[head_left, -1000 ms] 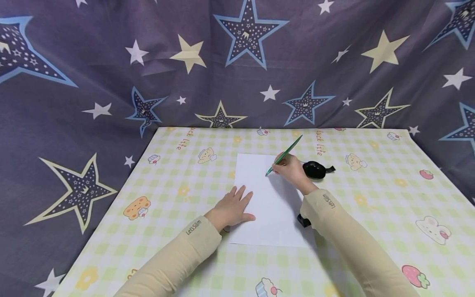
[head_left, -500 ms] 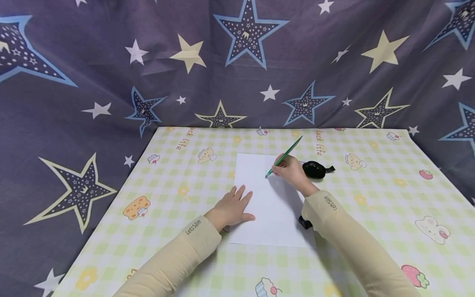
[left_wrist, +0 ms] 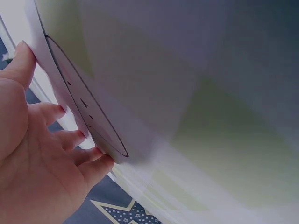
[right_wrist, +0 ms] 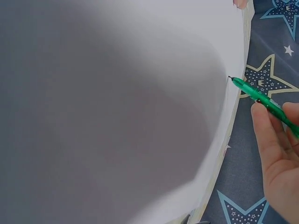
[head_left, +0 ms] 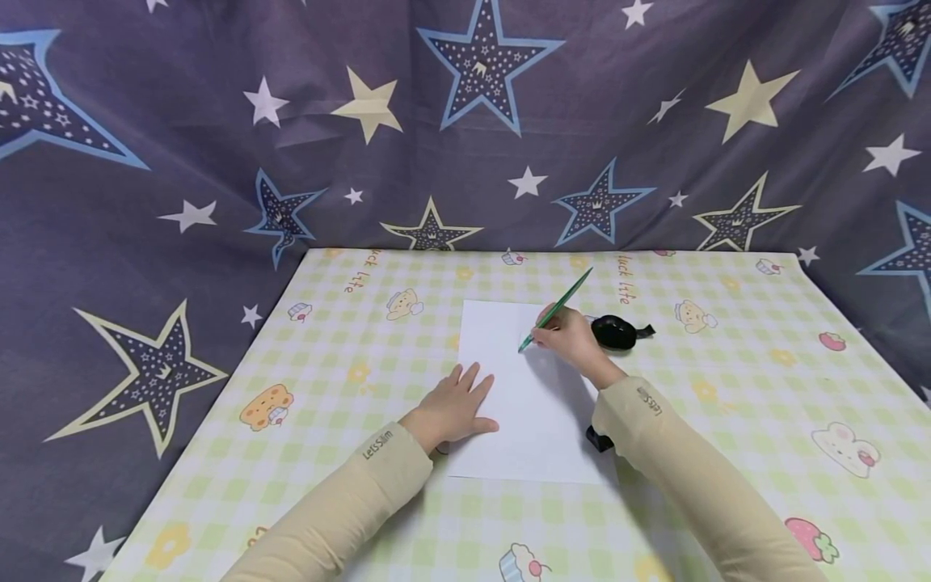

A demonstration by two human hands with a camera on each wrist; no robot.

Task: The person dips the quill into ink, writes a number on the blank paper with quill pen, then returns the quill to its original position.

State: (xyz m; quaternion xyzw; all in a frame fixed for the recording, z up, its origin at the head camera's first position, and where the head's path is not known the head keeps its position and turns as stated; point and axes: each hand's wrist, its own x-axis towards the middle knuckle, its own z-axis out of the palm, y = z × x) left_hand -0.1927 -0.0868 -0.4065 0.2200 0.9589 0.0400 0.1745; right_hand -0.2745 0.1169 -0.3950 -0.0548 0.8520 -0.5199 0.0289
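A white sheet of paper (head_left: pixel 534 440) lies on the checked tablecloth. My left hand (head_left: pixel 452 406) rests on the sheet's left edge, fingers spread and fairly straight; the left wrist view has its palm side (left_wrist: pixel 51 149) and fingertips at the edge. Over the upper right part of the sheet, my right hand (head_left: pixel 573 338) pinches a green pen (head_left: pixel 567 298) between thumb and fingers. The pen slants, its top pointing up and right. In the right wrist view the tip of the pen (right_wrist: pixel 261 97) meets the paper (right_wrist: pixel 140 102) at the end of a short thin dark line.
A black rounded object (head_left: pixel 614 333) with a short tab lies just right of the paper. Another small black piece (head_left: pixel 599 439) shows beside the right sleeve (head_left: pixel 650 424). Behind the table hangs a dark curtain (head_left: pixel 313 121) with stars.
The right hand and the pen have moved slightly down the sheet, toward the person. The left hand stays in place on the paper.
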